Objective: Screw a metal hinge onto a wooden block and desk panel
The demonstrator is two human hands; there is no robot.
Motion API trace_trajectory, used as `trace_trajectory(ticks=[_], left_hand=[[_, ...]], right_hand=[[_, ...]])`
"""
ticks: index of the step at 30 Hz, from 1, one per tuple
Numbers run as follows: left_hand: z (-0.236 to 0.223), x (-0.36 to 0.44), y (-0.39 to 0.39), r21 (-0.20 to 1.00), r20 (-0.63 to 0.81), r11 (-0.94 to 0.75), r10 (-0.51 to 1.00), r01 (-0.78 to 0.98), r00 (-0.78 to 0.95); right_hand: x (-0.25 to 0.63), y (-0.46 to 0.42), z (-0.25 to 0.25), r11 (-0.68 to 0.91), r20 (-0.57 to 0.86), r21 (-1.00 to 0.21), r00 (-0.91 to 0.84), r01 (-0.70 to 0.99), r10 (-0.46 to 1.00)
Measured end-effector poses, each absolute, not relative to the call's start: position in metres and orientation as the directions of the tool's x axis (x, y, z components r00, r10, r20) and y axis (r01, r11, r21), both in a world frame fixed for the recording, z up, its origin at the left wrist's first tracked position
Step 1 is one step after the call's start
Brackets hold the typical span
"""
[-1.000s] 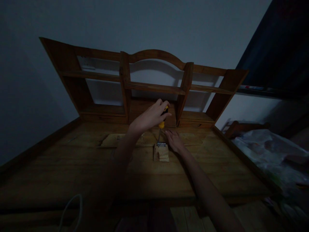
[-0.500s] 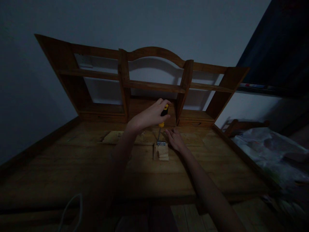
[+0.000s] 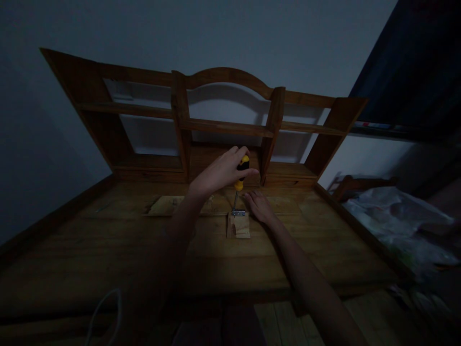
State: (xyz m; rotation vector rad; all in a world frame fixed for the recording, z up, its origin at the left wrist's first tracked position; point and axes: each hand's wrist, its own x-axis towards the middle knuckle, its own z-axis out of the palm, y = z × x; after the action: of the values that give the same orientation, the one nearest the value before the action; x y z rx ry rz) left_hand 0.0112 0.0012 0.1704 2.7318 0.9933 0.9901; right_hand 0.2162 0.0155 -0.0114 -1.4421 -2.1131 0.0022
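Note:
My left hand (image 3: 225, 170) is closed around the yellow-and-black handle of a screwdriver (image 3: 242, 169), its thumb stretched out across the handle to the right. The screwdriver's shaft slants down to a small metal hinge (image 3: 238, 213); whether the tip sits in a screw is too small to tell. The hinge lies at the edge where a small wooden block (image 3: 238, 227) meets a long thin wooden board (image 3: 167, 205). My right hand (image 3: 261, 206) rests flat on the board just right of the hinge, fingers extended and holding nothing.
All this lies on a wooden desk (image 3: 118, 254) with raised side edges. A wooden shelf unit (image 3: 230, 127) stands at its back against the wall. To the right are plastic bags (image 3: 392, 211) beside a wooden chair back (image 3: 363, 182). A pale cord (image 3: 94, 317) loops at the lower left.
My left thumb has straightened and reaches further past the screwdriver handle. The whole view has shifted slightly. My right hand stays on the board.

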Motion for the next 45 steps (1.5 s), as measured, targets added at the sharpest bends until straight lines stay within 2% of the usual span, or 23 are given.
trace_trajectory(ticks=[6, 13, 16, 19, 22, 28, 31, 35, 38, 41, 45], left_hand=[[0.173, 0.011, 0.003, 0.268, 0.522, -0.812, 0.575, 0.519, 0.63], [0.178, -0.004, 0.012, 0.409, 0.406, -0.832, 0.534, 0.375, 0.742], [0.177, -0.007, 0.016, 0.376, 0.452, -0.86, 0.495, 0.345, 0.742], [0.173, -0.002, 0.017, 0.307, 0.523, -0.846, 0.532, 0.436, 0.666], [0.172, 0.004, 0.015, 0.297, 0.547, -0.828, 0.556, 0.476, 0.625], [0.18, -0.005, 0.014, 0.386, 0.432, -0.876, 0.45, 0.29, 0.782], [0.182, -0.01, 0.015, 0.379, 0.421, -0.868, 0.471, 0.321, 0.775], [0.173, -0.002, 0.015, 0.271, 0.516, -0.835, 0.546, 0.479, 0.66], [0.165, 0.008, 0.014, 0.267, 0.563, -0.787, 0.596, 0.556, 0.572], [0.164, 0.012, 0.015, 0.316, 0.522, -0.79, 0.607, 0.526, 0.599], [0.17, 0.009, 0.016, 0.34, 0.479, -0.842, 0.539, 0.42, 0.693]], right_hand=[[0.217, 0.018, -0.012, 0.431, 0.451, -0.294, -0.273, 0.853, 0.85], [0.216, 0.018, -0.013, 0.444, 0.466, -0.312, -0.272, 0.84, 0.842], [0.215, 0.018, -0.013, 0.45, 0.47, -0.324, -0.271, 0.832, 0.84], [0.215, 0.017, -0.013, 0.455, 0.479, -0.338, -0.265, 0.824, 0.837], [0.213, 0.014, -0.01, 0.466, 0.491, -0.348, -0.265, 0.814, 0.83], [0.207, 0.005, -0.003, 0.586, 0.509, -0.459, -0.342, 0.667, 0.789], [0.205, 0.003, -0.003, 0.614, 0.49, -0.493, -0.387, 0.616, 0.781], [0.204, 0.004, -0.004, 0.614, 0.49, -0.508, -0.384, 0.604, 0.783], [0.205, 0.005, -0.006, 0.616, 0.498, -0.502, -0.379, 0.607, 0.78], [0.206, 0.005, -0.007, 0.617, 0.5, -0.495, -0.38, 0.612, 0.778], [0.206, 0.005, -0.006, 0.627, 0.509, -0.489, -0.386, 0.606, 0.769]])
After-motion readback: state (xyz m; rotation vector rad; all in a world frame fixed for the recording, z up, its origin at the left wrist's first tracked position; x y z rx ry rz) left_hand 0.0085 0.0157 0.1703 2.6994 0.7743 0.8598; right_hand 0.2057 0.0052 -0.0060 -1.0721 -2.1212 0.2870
